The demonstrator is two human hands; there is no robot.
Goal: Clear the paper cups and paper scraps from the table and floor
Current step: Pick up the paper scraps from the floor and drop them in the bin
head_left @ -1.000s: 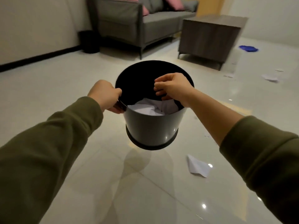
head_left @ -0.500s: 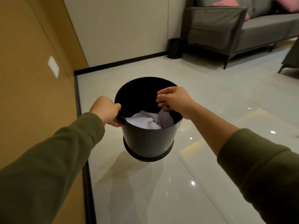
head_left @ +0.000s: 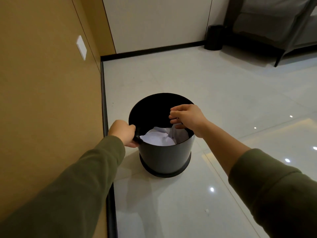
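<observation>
Bin in both hands, paper already inside: I judge the clearing partly done.
Your left hand [head_left: 122,133] grips the bin [head_left: 164,152] rim at its 9 o'clock, fingers wrapped. Your right hand [head_left: 187,119] curls its fingers over the rim at 3 o'clock. The bin is mid-view, near the wall [head_left: 42,100] at 9 o'clock, at or just off the floor [head_left: 171,74]; can't tell which. Crumpled white paper scraps [head_left: 159,138] lie loose in its bottom. No cups or table in view, so what's left is unknown. One white fleck [head_left: 207,210] at 5 o'clock may be a scrap.
</observation>
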